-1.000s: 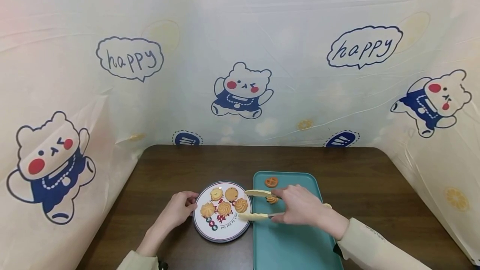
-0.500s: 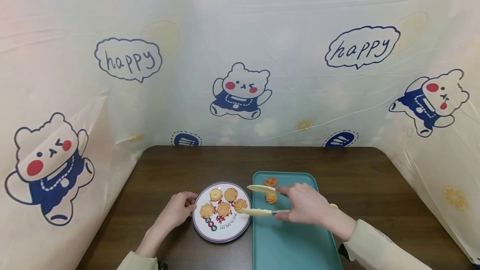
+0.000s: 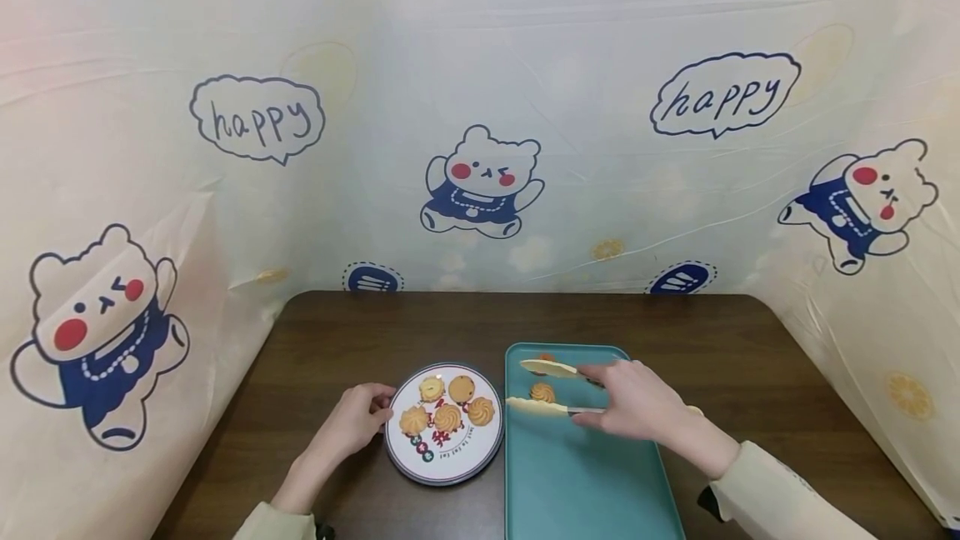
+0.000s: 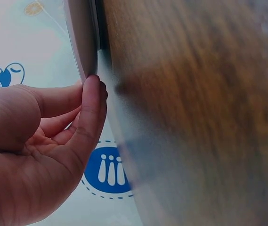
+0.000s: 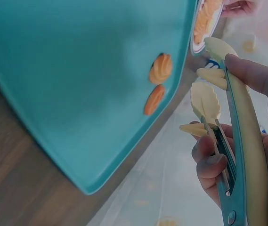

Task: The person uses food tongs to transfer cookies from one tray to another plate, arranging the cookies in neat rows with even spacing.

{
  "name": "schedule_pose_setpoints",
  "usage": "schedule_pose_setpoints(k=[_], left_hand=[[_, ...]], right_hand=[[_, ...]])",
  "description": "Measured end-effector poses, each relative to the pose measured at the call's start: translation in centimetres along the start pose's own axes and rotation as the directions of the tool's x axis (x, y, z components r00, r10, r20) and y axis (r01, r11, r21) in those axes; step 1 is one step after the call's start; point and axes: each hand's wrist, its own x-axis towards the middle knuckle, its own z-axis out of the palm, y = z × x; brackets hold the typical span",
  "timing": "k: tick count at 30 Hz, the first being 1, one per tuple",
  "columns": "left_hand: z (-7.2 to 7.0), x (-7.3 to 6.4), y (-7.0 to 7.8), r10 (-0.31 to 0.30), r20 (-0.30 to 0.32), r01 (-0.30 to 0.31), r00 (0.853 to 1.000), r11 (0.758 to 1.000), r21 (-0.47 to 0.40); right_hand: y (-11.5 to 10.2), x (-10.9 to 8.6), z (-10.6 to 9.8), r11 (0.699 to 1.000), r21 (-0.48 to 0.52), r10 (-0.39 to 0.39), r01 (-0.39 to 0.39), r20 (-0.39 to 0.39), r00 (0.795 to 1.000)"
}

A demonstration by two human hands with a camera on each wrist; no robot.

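Observation:
My left hand point(image 3: 360, 422) pinches the left rim of a round white plate point(image 3: 457, 467) between thumb and fingers; the left wrist view shows the plate's edge in that pinch. Several baked cookies point(image 3: 447, 417) lie on the plate. My right hand point(image 3: 637, 402) holds pale yellow tongs point(image 5: 254, 155), their two arms spread apart with nothing between the tips. The tips hover over the far left part of a teal tray point(image 3: 592, 482). Near them on the tray lie a swirled cookie point(image 3: 542, 392) and a brown pretzel-like cookie point(image 5: 154, 99), the latter partly hidden by the tongs in the head view.
Plate and tray stand side by side on a dark wooden table point(image 3: 360, 332), almost touching. A patterned plastic sheet point(image 3: 600, 207) with bear prints hangs behind the table and along both sides.
My right hand has moved right and slightly away from me, taking the spread tongs from the plate's right edge to over the tray's cookies. My left hand stays on the plate.

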Motion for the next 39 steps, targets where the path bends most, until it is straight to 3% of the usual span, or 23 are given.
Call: schedule_pose_setpoints(k=[16,39], left_hand=[[0.0,0.1,0.1,-0.001,-0.002,0.001,1.0,1.0,0.006],[0.0,-0.1,0.2,-0.007,0.003,0.007,1.0,1.0,0.002]], right_hand=[[3.2,-2.0,1.1,0.999,0.012,0.035,-0.035,-0.007,0.999],[4.0,-2.9,2.5,0.997,0.055,0.056,-0.056,0.001,0.998]])
